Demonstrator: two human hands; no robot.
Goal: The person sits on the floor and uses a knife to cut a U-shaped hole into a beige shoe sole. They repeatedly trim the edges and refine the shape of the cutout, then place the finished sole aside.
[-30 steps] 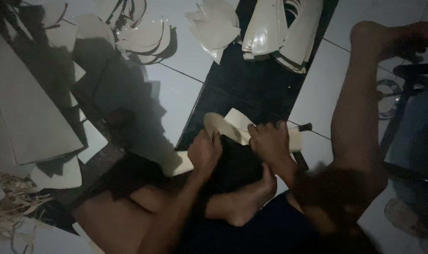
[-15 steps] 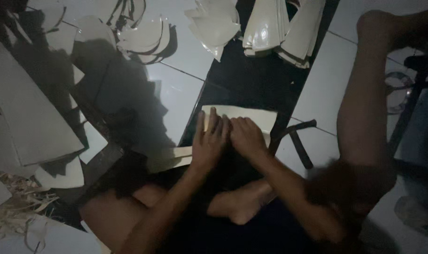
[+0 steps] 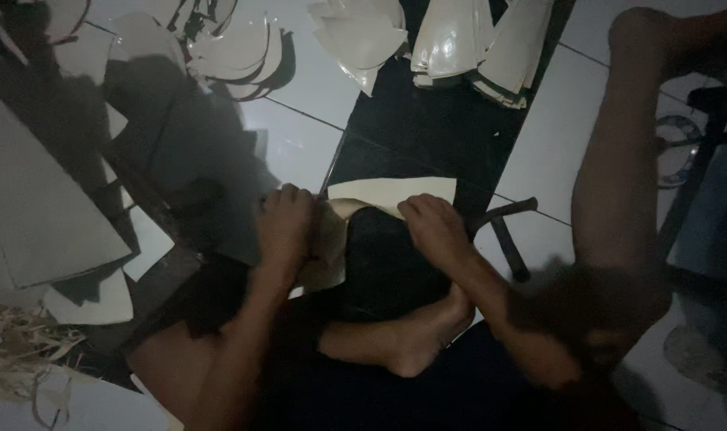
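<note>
I sit on the floor in dim light with my legs drawn in. My left hand [image 3: 285,227] grips the left edge of a cream-coloured sheet piece [image 3: 391,193] that is folded over a dark rounded form [image 3: 387,259] in my lap. My right hand [image 3: 433,227] presses down on the right side of the same piece, fingers curled over its edge. My bare foot [image 3: 415,339] lies just below the form. A dark hammer-like tool [image 3: 503,231] lies on the floor right of my right hand.
Stacks of cut cream pieces lie at the top: curved ones [image 3: 235,52], a pointed one [image 3: 359,36] and a fanned pile [image 3: 475,44]. Large grey sheets [image 3: 36,199] and scraps are at the left, straw-like fibres [image 3: 20,359] at lower left. My raised knee [image 3: 627,160] is at the right.
Both hands have moved apart, the left toward the left edge and the right staying right, spreading the cream piece over the dark form. The view has shifted slightly.
</note>
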